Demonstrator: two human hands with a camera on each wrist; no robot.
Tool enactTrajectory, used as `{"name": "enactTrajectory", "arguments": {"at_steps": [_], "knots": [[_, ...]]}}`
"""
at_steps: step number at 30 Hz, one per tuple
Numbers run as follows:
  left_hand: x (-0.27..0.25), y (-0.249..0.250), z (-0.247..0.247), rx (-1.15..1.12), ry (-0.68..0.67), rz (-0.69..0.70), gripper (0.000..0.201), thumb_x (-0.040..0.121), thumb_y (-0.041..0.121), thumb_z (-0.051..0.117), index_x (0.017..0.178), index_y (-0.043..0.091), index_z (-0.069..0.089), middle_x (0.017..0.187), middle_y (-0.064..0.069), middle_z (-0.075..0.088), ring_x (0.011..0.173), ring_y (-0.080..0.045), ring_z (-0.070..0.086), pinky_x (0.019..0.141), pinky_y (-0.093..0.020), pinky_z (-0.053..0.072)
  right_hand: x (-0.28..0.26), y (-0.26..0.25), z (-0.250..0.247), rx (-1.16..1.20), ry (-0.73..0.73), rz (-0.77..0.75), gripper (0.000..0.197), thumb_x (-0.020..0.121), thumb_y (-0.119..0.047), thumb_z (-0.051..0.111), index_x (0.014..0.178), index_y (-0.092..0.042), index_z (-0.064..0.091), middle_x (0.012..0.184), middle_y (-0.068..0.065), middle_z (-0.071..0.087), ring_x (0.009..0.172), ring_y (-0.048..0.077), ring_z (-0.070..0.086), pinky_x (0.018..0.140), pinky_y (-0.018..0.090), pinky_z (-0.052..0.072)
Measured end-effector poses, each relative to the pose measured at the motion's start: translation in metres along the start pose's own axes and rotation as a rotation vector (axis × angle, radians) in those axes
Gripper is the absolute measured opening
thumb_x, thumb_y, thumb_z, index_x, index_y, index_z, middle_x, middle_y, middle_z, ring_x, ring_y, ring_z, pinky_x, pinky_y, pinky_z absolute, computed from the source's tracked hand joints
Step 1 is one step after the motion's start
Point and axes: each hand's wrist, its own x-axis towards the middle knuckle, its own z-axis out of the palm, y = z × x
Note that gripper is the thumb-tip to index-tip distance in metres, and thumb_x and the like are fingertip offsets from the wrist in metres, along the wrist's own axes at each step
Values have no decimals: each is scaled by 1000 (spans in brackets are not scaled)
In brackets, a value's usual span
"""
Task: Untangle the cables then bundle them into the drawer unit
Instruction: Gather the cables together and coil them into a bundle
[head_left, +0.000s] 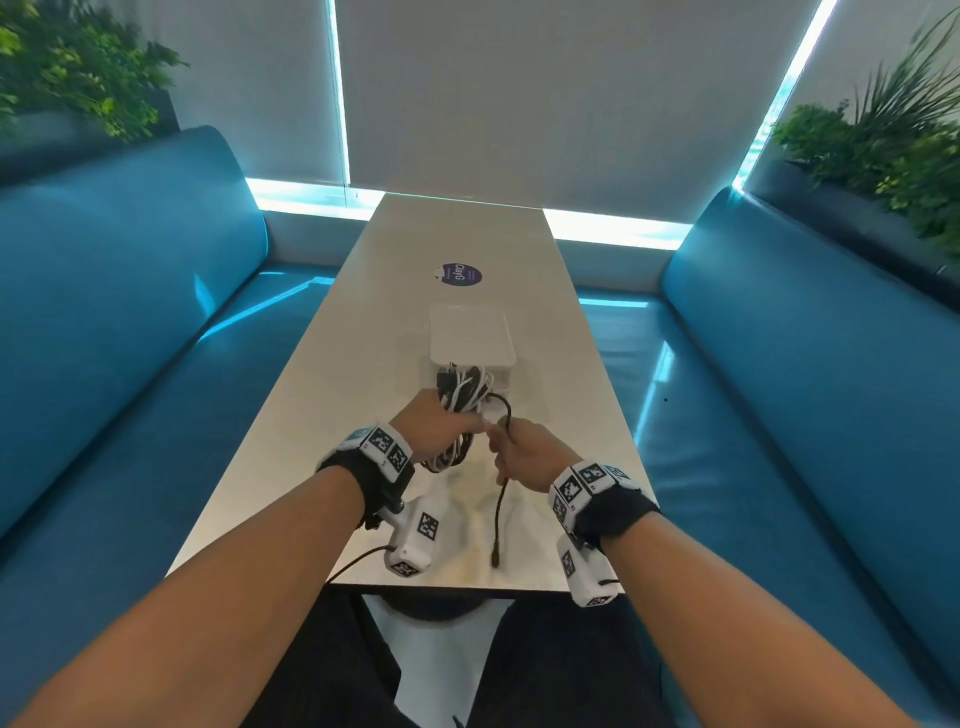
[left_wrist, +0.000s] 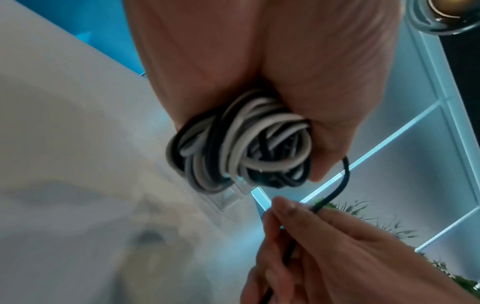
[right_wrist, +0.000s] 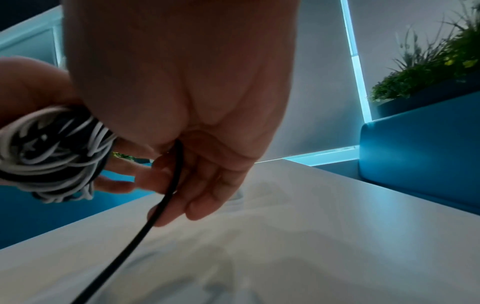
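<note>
Looks like we're mid-untangle here. The left hand is wrapped around a fat wad of black and white cables, fingers curled round the whole bundle, holding it up off the table. The right hand has one black cable pinched between thumb and fingers; it loops out of the top of the wad, passes through that pinch, and hangs down below it with its plug end lying on the table, closer to the person than either grip.

My read: the black lead is being teased out of the mess. The next move probably calls for drawing it away from the left-hand grip while that hand keeps the rest from following, and easing off if a loop cinches tight.

The white drawer unit sits just beyond the left-hand grip, partly hidden behind the wad. I can't tell whether a drawer is open or what's inside. No cable appears to be stowed yet; they're all in the hands.
</note>
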Motion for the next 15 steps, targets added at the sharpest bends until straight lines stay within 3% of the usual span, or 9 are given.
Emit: {"name": "enactTrajectory", "arguments": {"at_steps": [2, 4, 6, 7, 9, 11, 13, 15], "knots": [[-4, 1, 7, -59, -89, 38, 20, 67, 22, 80, 84, 14, 74, 83, -14, 72, 82, -22, 66, 87, -43, 53, 4, -5, 1, -14, -41, -8, 12, 98, -12, 44, 94, -10, 56, 82, 2, 58, 59, 19, 64, 67, 43, 60], [-3, 1, 11, -106, -90, 59, 34, 61, 21, 78, 93, 11, 75, 92, -16, 74, 88, -24, 68, 90, -44, 53, 6, -9, 1, -77, -60, -7, 13, 93, -2, 44, 93, -10, 53, 80, 0, 54, 60, 20, 61, 66, 41, 58], [-2, 2, 12, -173, -39, 54, 35, 64, 14, 76, 99, 14, 77, 95, -9, 76, 93, -21, 69, 89, -38, 53, 4, -11, 1, -113, -42, -27, 8, 97, -14, 46, 93, -16, 51, 81, 1, 54, 71, 23, 55, 73, 45, 51], [-2, 3, 11, -196, -19, 44, 34, 65, 12, 75, 99, 14, 77, 95, -7, 77, 91, -19, 69, 86, -35, 53, 0, -13, 0, -151, -40, -37, 8, 99, -21, 46, 100, -16, 52, 88, 2, 56, 78, 23, 55, 75, 41, 48], [0, 5, 10, -188, 5, 30, 34, 61, 14, 74, 94, 6, 75, 87, -12, 74, 80, -21, 66, 75, -34, 52, 0, -12, -1, -198, -59, -20, 28, 99, -23, 44, 125, -15, 49, 111, 4, 58, 98, 24, 56, 83, 32, 40], [0, 6, 9, -126, 16, 32, 32, 59, 13, 74, 88, -1, 72, 79, -20, 70, 71, -22, 63, 67, -34, 51, 3, -12, 2, -209, -96, -17, 38, 96, -17, 41, 133, -11, 45, 126, 10, 56, 112, 29, 54, 91, 33, 40], [-1, 8, 9, -63, 17, 66, 12, 68, 4, 76, 77, 4, 69, 66, -11, 66, 61, -15, 60, 58, -27, 48, 4, -13, 6, -189, -118, -51, 29, 97, -20, 37, 117, -8, 54, 118, 15, 61, 104, 31, 56, 96, 42, 44], [1, 5, 9, -16, 26, 115, 21, 76, 0, 76, 72, 17, 65, 61, 6, 63, 56, -6, 57, 57, -22, 46, 5, -10, 7, -129, -104, -36, 29, 101, -25, 34, 97, -9, 57, 99, 10, 62, 89, 26, 55, 93, 45, 47]]}}
